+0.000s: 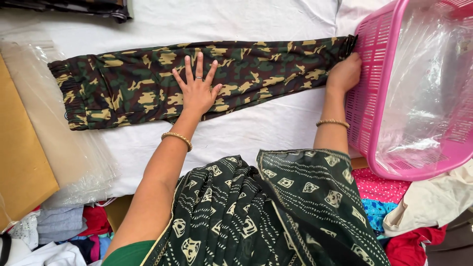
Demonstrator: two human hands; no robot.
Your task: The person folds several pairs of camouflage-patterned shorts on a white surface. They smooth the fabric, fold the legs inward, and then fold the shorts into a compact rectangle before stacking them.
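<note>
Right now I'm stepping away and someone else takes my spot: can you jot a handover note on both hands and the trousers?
Left hand: flat, fingers spread, pressing the middle of the camouflage trousers.
Right hand: closed on the ankle end, beside the pink basket.
Done: trousers lie folded lengthwise on the white sheet, waistband far left.
Left: no crosswise fold yet; clear bags lie at left.

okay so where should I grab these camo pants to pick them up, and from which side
Probably the waistband end of the camo pants, at the left. The gathered elastic there is thick and bunched, so it pinches easily, and that end lies free on the white sheet. The cuff end is crowded: it butts against the pink basket, with the right hand on it. The left hand lies flat mid-leg.
</note>
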